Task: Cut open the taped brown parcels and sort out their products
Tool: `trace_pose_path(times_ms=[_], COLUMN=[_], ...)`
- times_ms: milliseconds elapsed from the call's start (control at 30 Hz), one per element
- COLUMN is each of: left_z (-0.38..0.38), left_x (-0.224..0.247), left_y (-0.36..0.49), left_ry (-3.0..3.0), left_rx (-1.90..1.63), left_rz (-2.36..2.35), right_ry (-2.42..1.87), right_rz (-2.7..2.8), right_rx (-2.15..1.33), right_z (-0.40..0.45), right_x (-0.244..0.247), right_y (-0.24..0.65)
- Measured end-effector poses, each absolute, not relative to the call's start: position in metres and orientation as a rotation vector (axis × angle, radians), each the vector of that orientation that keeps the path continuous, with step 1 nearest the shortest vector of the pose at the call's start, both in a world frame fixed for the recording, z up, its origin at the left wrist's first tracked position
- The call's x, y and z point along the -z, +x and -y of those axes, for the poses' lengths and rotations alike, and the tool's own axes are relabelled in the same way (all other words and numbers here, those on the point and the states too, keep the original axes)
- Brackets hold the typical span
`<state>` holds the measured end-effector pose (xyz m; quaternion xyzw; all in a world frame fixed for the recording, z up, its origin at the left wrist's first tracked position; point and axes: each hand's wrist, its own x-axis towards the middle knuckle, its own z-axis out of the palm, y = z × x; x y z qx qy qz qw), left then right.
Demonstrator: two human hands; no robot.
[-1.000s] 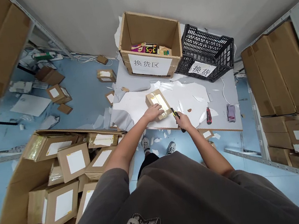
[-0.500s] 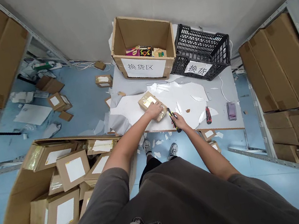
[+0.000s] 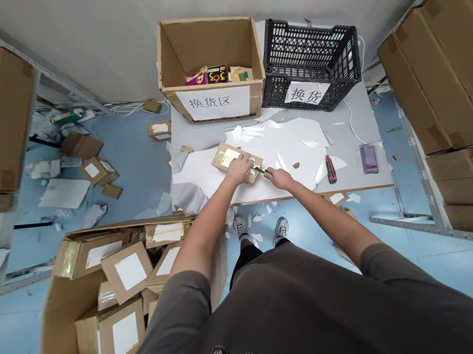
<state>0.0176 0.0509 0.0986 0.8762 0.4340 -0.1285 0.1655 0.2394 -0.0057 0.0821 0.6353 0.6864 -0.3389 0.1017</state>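
Observation:
A small cardboard box (image 3: pixel 219 157) with a pale label and shiny clear tape lies at an angle on the white-covered table. My left hand (image 3: pixel 239 168) grips it from above, with fingers over its near right part. In my right hand (image 3: pixel 281 179) is a black-and-yellow utility knife (image 3: pixel 261 170). Its front end points left and meets the taped right end of the box, close to my left fingertips. Whether the blade is in the tape is too small to tell. A red-and-black utility knife (image 3: pixel 331 169) lies farther right on the table.
Behind stand an open carton (image 3: pixel 254 70) with several colourful packs and a black plastic crate (image 3: pixel 313 69). Paper scraps (image 3: pixel 310 143) litter the table (image 3: pixel 355 177). At lower left, a large carton (image 3: pixel 54 349) holds several labelled boxes. Shelves with cartons (image 3: pixel 433 75) flank both sides.
My right hand has swung the knife from beside the box to its taped right end, so it now points left. My left hand stays on the box. The camera view has shifted slightly.

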Motion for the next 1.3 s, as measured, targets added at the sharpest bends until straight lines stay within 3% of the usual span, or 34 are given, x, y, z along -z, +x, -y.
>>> trace_pose_path(times_ms=[800, 1300], left_z=[-0.035, -0.028], left_x=[-0.113, -0.099], left_y=[0.030, 0.027], left_ry=[2.368, 2.399], left_rx=[0.447, 0.373], left_rz=[-1.347, -1.409], right_ry=[1.829, 1.857], right_rz=[-1.981, -2.080], right_rx=[1.338, 1.296], right_z=[0.007, 0.013], right_x=[-0.088, -0.066], right_y=[0.247, 0.252])
